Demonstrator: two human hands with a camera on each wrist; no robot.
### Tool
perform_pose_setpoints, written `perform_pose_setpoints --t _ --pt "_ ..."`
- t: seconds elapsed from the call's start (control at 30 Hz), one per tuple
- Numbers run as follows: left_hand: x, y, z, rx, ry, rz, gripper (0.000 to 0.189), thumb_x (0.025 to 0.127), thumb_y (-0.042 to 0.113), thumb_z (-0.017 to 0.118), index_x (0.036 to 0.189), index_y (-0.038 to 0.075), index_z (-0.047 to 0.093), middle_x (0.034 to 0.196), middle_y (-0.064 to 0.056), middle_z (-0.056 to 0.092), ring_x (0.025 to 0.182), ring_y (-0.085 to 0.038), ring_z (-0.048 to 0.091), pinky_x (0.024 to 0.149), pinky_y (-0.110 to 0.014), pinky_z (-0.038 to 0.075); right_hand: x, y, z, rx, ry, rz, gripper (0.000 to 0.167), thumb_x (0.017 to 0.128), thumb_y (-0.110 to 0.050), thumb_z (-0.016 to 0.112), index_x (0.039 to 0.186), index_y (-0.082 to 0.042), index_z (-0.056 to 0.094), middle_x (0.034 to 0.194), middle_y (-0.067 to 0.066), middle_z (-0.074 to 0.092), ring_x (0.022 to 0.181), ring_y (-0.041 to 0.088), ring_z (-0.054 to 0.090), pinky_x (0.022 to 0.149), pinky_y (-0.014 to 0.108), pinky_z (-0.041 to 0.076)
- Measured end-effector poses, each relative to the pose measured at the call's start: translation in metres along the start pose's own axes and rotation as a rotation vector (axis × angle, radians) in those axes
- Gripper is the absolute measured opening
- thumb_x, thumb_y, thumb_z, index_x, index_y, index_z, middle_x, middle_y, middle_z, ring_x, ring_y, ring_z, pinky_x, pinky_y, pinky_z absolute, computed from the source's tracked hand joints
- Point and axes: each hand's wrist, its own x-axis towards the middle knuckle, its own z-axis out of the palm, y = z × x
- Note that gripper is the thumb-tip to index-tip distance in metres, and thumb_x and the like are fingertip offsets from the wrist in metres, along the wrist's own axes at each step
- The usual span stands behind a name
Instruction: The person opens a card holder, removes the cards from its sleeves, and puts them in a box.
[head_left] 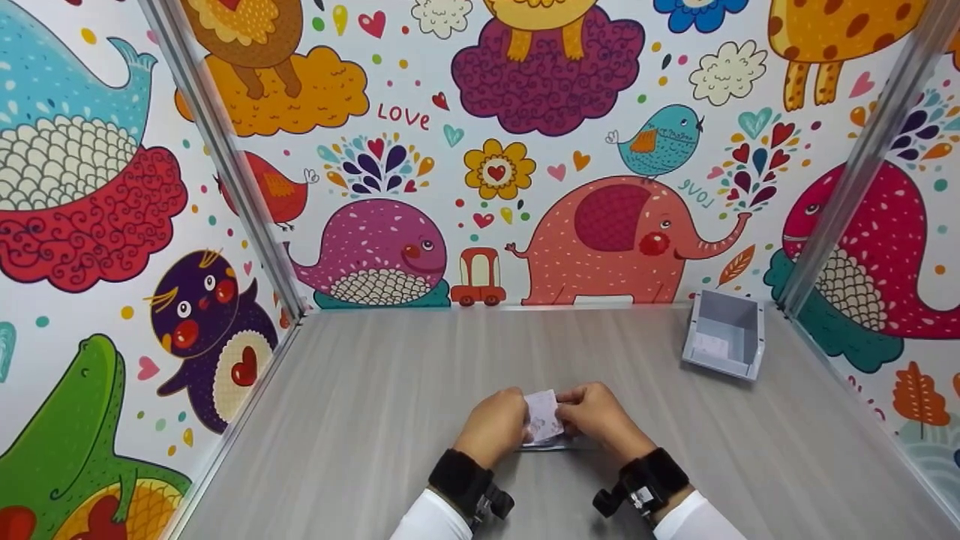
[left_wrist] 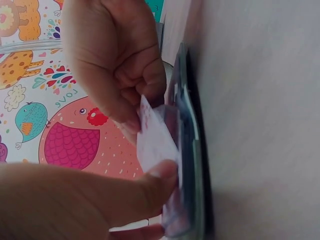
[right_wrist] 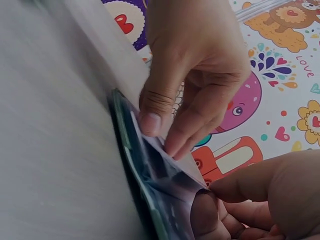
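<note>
Presently, the paper slip (head_left: 543,417) is pinched by the left hand (head_left: 491,424) at nine o'clock and right hand (head_left: 601,417) at three, and might be creased if snagged on the dark holder (left_wrist: 200,165).

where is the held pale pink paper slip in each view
Head: pale pink paper slip, lower, just right of centre, between left hand and right hand.
Left wrist: slip, near centre, between the hands.
Right wrist: slip, lower, just right of centre.
Shared landmark: left hand.
</note>
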Motion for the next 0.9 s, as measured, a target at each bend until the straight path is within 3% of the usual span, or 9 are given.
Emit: perform_pose_setpoints --t 0.3,0.5,0.9 --pt "0.0 0.002 -0.001 0.006 -0.001 0.008 0.024 0.081 0.013 0.099 0.084 0.011 0.075 0.087 0.001 0.068 0.073 -0.015 0.061 0.072 -0.034 0.057 -0.001 0.001 0.002 0.085 -0.049 0.035 0.03 0.087 -0.003 0.075 0.113 0.009 0.082 0.083 0.004 0.075 0.072 0.014 0.069 0.06 0.026 0.061" --pt "0.0 0.003 -0.002 -0.011 -0.007 -0.01 0.024 0.081 0.011 0.099 0.088 0.01 0.077 0.088 0.001 0.068 0.072 -0.013 0.057 0.071 -0.034 0.056 -0.001 0.003 0.005 0.034 -0.099 0.014 0.019 0.088 -0.006 0.075 0.103 0.003 0.08 0.078 -0.001 0.066 0.066 0.012 0.063 0.057 0.024 0.058" --pt "0.001 0.003 0.0 0.013 -0.007 -0.007 0.025 0.081 0.013 0.099 0.088 0.011 0.076 0.091 0.0 0.07 0.076 -0.015 0.063 0.074 -0.036 0.059 -0.001 0.005 0.013 -0.042 -0.003 -0.003 0.017 0.089 -0.002 0.074 0.105 0.005 0.077 0.083 0.005 0.073 0.056 0.013 0.064 0.053 0.024 0.056"
